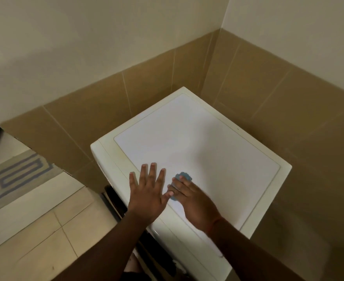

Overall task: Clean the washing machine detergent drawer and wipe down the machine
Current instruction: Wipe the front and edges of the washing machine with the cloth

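Observation:
A white washing machine (pixel 197 138) stands in a tiled corner, and I look down on its flat top. My left hand (pixel 148 191) lies flat on the near left part of the top, fingers straight and spread. Just to its right, my right hand (pixel 193 197) presses a small blue cloth (pixel 184 176) onto the top, fingers curled over it. Only the cloth's edges show around the fingers. The detergent drawer is not visible from this angle.
Brown wall tiles (pixel 268 88) close in behind and to the right of the machine. The machine's dark front (pixel 114 201) drops away at the lower left. A grey and blue mat (pixel 19 175) lies on the pale floor tiles to the left.

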Available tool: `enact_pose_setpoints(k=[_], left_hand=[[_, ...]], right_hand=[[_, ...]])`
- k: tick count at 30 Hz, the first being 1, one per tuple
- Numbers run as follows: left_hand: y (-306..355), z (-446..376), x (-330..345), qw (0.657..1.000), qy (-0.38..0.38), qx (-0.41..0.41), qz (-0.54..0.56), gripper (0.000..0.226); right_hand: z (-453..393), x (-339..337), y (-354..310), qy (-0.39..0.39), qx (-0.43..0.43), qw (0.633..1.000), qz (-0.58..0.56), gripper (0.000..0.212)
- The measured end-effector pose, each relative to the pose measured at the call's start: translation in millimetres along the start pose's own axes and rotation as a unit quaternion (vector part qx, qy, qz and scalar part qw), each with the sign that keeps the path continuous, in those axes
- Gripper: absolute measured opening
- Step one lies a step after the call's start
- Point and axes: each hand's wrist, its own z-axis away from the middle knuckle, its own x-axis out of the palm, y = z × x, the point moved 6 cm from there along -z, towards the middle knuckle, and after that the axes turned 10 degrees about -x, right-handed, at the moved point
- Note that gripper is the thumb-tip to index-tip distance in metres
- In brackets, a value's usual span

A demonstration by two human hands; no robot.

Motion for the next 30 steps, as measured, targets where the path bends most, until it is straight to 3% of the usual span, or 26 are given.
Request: enact_pose_setpoints(k=[1, 5, 6, 9, 11, 13, 15, 17, 18, 21, 23, 26, 28, 30], left_hand=[[1, 1, 0, 1.000, 0.003, -0.007, 0.002, 0.077], [6, 7, -4, 0.999, 0.007, -0.036, 0.011, 0.078], [10, 9, -5, 0.999, 0.006, -0.045, 0.014, 0.078], [24, 13, -5, 0.998, 0.006, -0.062, 0.024, 0.076], [34, 14, -5, 0.998, 0.007, -0.062, 0.021, 0.076], [43, 15, -8, 0.998, 0.013, -0.066, 0.019, 0.077], [48, 16, -10, 0.997, 0.017, -0.074, 0.011, 0.078], [49, 17, -8, 0.996, 0.011, -0.087, 0.002, 0.078], [50, 17, -6, 0.996, 0.009, -0.093, 0.000, 0.078], [50, 16, -2, 0.994, 0.002, -0.107, -0.004, 0.077], [51, 14, -3, 0.994, 0.003, -0.111, -0.013, 0.078], [47, 12, -4, 0.992, -0.002, -0.122, -0.020, 0.079], [46, 12, -6, 0.991, -0.004, -0.133, -0.019, 0.080], [49, 12, -4, 0.990, -0.012, -0.136, -0.028, 0.081]], right_hand=[[3, -7, 16, 0.015, 0.012, 1.000, 0.001, 0.061], [9, -32, 66, 0.061, 0.200, 0.978, -0.001, 0.070], [9, -31, 58, 0.058, 0.179, 0.982, -0.003, 0.070], [20, -17, 20, 0.003, -0.034, 0.999, -0.017, 0.069], [23, -22, 44, 0.004, -0.092, 0.995, -0.022, 0.066], [22, -27, 99, 0.034, -0.035, 0.999, -0.017, 0.058], [27, -39, 151, 0.059, 0.100, 0.993, -0.008, 0.058], [32, -45, 159, 0.064, 0.175, 0.982, 0.017, 0.061], [35, -46, 145, 0.062, 0.153, 0.986, 0.028, 0.061], [58, -30, 98, -0.004, -0.075, 0.997, 0.015, 0.070], [67, -36, 129, 0.007, -0.119, 0.993, 0.003, 0.067], [72, -48, 216, 0.054, 0.049, 0.997, 0.010, 0.069], [73, -53, 236, 0.069, 0.172, 0.983, 0.009, 0.070], [68, -49, 217, 0.073, 0.141, 0.987, 0.022, 0.068]])
